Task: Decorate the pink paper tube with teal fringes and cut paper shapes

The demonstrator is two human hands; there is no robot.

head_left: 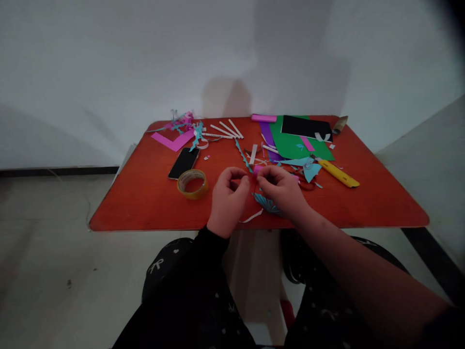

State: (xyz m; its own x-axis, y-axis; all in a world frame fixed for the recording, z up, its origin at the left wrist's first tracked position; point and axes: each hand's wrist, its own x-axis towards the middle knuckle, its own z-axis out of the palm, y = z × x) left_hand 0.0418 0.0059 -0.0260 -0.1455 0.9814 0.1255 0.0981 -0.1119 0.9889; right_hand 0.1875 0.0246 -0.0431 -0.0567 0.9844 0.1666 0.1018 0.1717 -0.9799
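My left hand point(229, 196) is raised over the front of the red table point(145, 203), its thumb and fingertips pinched together; whatever lies between them is too small to make out. Close beside it on the right, my right hand point(279, 188) is closed too, with a thin dark strand at its fingertips. A pink piece of paper point(257, 170) shows just behind those fingers; whether they touch it I cannot tell. Below the right hand is a pleated blue paper point(267, 203), partly hidden by the hand. A white strip point(252, 216) lies near the table's front edge.
A tape roll point(192, 184) and a phone point(184, 163) lie at the left. White sticks point(227, 130) and pink scraps point(178, 140) are behind. At the right are a yellow cutter point(338, 173), red-handled scissors point(308, 184), green paper point(290, 144) and a black sheet point(305, 128).
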